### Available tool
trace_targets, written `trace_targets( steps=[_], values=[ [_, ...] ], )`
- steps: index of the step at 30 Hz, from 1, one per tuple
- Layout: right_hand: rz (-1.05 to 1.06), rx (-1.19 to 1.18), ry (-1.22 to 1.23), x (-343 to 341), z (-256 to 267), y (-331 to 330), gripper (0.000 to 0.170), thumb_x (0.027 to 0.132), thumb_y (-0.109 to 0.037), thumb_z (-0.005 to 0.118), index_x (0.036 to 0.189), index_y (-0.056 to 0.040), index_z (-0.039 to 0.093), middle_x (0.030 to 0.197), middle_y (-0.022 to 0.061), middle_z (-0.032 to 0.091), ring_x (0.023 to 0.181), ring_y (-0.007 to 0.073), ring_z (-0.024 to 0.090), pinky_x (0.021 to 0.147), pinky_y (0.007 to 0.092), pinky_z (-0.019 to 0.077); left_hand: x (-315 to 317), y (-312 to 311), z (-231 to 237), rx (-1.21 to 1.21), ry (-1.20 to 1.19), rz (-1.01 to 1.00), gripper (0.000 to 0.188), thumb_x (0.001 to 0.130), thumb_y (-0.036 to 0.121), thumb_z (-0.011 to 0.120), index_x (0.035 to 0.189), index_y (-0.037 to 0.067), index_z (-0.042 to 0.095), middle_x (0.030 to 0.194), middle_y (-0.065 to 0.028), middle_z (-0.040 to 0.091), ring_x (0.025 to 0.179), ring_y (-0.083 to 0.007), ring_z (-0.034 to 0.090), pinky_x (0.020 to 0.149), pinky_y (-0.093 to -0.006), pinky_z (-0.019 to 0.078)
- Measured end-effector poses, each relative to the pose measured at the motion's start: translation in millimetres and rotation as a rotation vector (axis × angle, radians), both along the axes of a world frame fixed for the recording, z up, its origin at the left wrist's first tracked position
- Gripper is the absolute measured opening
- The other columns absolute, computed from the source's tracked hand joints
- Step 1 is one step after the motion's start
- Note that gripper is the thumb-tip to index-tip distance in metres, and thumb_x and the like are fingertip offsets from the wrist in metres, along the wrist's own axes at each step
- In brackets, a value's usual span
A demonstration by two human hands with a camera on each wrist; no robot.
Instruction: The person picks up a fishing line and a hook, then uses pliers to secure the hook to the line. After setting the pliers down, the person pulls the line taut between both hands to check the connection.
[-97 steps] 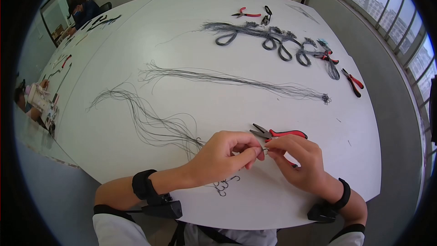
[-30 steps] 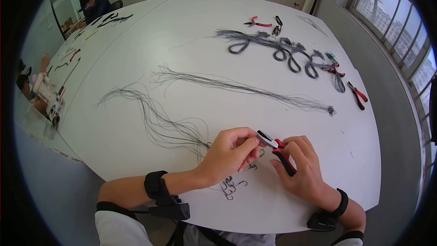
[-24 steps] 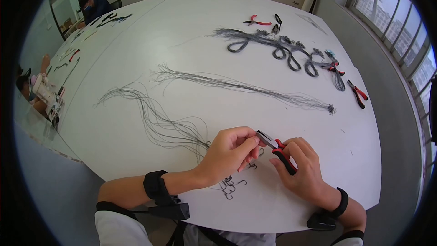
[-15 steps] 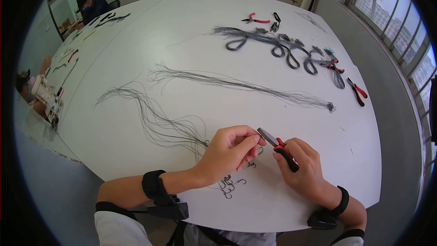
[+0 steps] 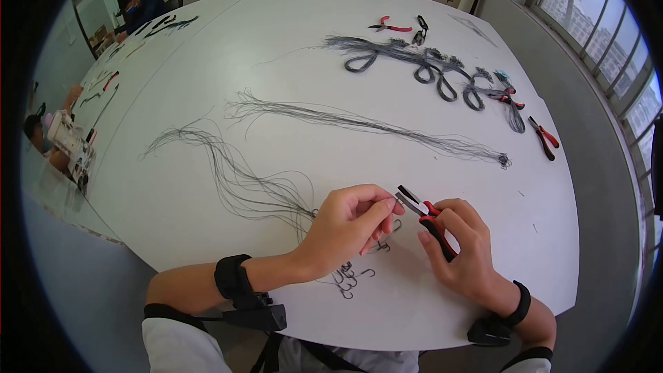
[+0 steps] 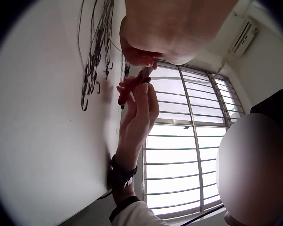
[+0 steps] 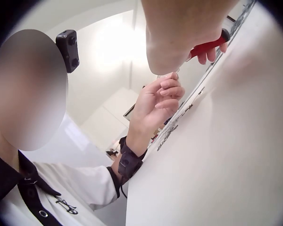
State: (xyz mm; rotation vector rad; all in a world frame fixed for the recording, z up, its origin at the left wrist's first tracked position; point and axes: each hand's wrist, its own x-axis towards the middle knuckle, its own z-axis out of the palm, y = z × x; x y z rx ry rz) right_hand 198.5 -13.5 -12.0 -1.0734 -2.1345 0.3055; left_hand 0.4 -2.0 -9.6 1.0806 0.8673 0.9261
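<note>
My left hand (image 5: 338, 231) pinches a small dark piece between thumb and forefinger; the fingers hide most of it. My right hand (image 5: 466, 252) grips pliers (image 5: 437, 233) with red and black handles, their jaws parted beside the left fingertips. Dark hooks (image 5: 345, 280) lie on the table below the left hand, with long thin strands (image 5: 259, 190) running away to the upper left. In the left wrist view, the right hand (image 6: 137, 113) holds the pliers near more hooks (image 6: 92, 84). From the right wrist, the left hand (image 7: 155, 101) shows with curled fingers.
A long strand bundle (image 5: 345, 119) crosses the white table (image 5: 276, 48). Looped bundles (image 5: 421, 69) lie behind it, near red-handled pliers (image 5: 394, 27) and another pair (image 5: 545, 139) at the right edge. Another person (image 5: 141, 12) sits at the far left.
The right hand has picked up the pliers, which lay on the table behind both hands. Their jaws were together half a second ago and are now parted, slightly farther right.
</note>
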Motion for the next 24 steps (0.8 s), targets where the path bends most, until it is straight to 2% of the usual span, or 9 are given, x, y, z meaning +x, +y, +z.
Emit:
trace_targets(
  steps=[6,14,22,24],
  values=[
    [0.011,0.008,-0.003,0.2,-1.4,-0.2,0.014,0.073,-0.007,0.067,0.075,0.0003,0.055,0.08,0.0129,0.056,0.066,0.028,0.054,0.056,0.0347,0.0442,3.2,-2.7,4.0,0.036,0.09,0.022,0.021,0.094,0.011,0.046,0.093,-0.004,0.06,0.066,-0.0008,0.052,0.047,-0.004,0.044,0.042,-0.0176,0.0358],
    [0.005,-0.061,0.008,-0.6,-0.4,-1.6,0.012,0.076,-0.004,0.065,0.074,0.0006,0.054,0.064,0.0087,0.051,0.051,0.0241,0.048,0.046,0.0321,0.039,4.4,-3.0,4.2,0.052,0.113,0.03,0.02,0.094,0.011,0.046,0.094,-0.004,0.06,0.066,-0.0005,0.052,0.047,-0.0039,0.043,0.042,-0.0177,0.0353],
    [0.0,-0.048,0.011,-0.3,-0.6,-1.2,0.013,0.077,-0.002,0.064,0.073,0.0009,0.052,0.063,0.009,0.048,0.05,0.0241,0.046,0.045,0.033,0.0376,4.4,-2.5,-0.2,0.136,0.125,0.025,0.018,0.094,0.013,0.047,0.094,-0.001,0.058,0.065,0.0032,0.044,0.051,-0.0022,0.033,0.045,-0.0174,0.0267],
    [0.001,-0.046,0.015,-0.4,-0.4,-1.0,0.013,0.077,-0.002,0.063,0.072,0.001,0.051,0.063,0.0093,0.048,0.05,0.0244,0.046,0.045,0.0332,0.0377,3.7,-3.0,2.4,0.119,0.133,0.023,0.017,0.093,0.012,0.047,0.09,-0.002,0.057,0.066,0.0026,0.045,0.055,-0.0031,0.035,0.049,-0.0188,0.0303]
  ],
)
